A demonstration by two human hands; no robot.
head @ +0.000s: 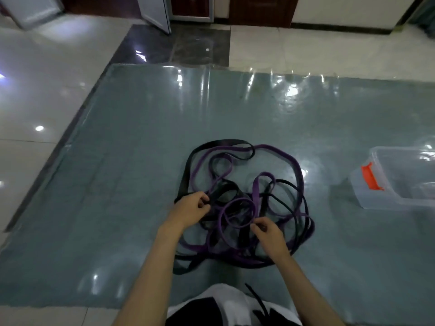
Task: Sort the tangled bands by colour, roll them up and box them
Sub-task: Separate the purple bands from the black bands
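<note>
A tangle of purple bands (255,184) and black bands (186,175) lies in a loose heap on a grey-blue mat (131,161). My left hand (191,209) is at the heap's left side, its fingers curled around a black band. My right hand (268,231) is at the heap's near right, pinching a band where a purple loop crosses the black ones. A clear plastic box (386,196) with an orange latch (370,177) stands open on the mat to the right, apart from the heap.
The mat is covered by shiny clear film and lies on glossy white floor tiles (30,109). A dark stone strip (174,45) and door frames are at the back. My clothing (226,307) shows at the bottom edge.
</note>
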